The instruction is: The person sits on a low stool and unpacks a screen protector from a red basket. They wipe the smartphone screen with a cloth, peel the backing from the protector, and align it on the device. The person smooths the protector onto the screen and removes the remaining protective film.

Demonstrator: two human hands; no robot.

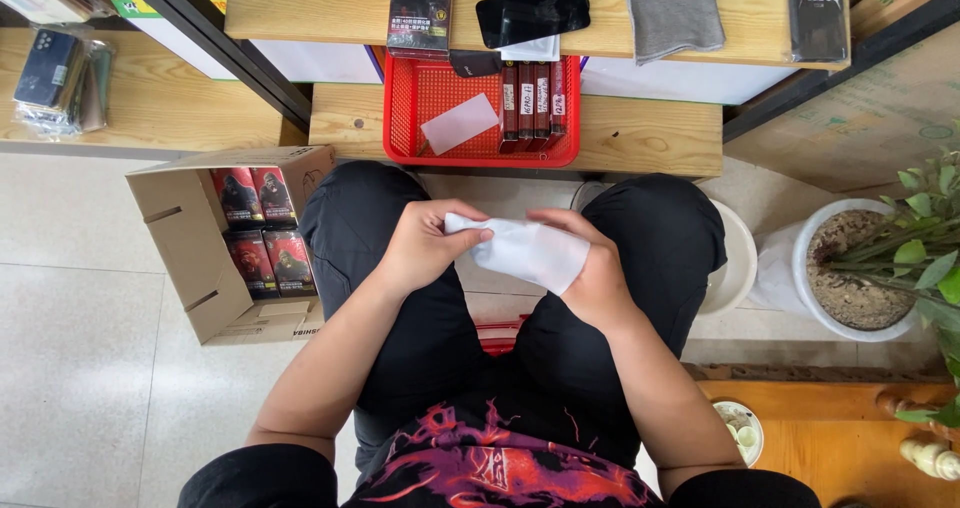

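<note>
held white pouch (528,253) over lap, pinched by both hands.
left hand (425,248) nipped its corner, right hand (590,273) cupped beneath; best torn close by the pinch, red basket (405,118) beyond.

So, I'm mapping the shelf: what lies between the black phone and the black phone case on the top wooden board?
Head view: a grey folded cloth lies between black phone and black phone case.
</note>
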